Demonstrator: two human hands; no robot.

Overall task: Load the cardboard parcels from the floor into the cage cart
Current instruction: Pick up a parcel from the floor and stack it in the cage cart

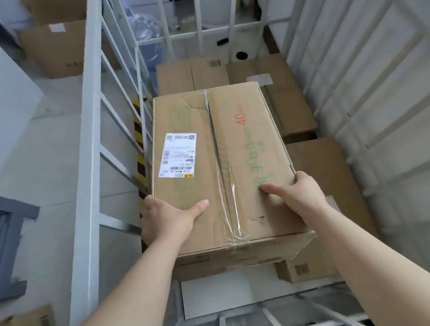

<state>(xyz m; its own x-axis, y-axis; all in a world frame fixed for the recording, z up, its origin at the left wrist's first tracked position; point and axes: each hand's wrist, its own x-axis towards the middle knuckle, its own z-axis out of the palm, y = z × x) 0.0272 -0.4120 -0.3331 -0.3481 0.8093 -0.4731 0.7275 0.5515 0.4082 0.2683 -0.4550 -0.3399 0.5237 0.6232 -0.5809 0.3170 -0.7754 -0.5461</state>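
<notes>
Gripping one parcel (236,159), two hands (165,221) (296,194) (one cage cart (95,103)).

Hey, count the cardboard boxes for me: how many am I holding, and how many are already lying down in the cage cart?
Held parcel: 1
Parcels lying in the cage cart, as far as shows: 3
Total: 4

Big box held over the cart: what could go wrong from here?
The left hand and right hand grip only the near end of the box; its far end may dip and slip. The torn near corner could rip further. The left hand might get pinched against the cage bars.
</notes>
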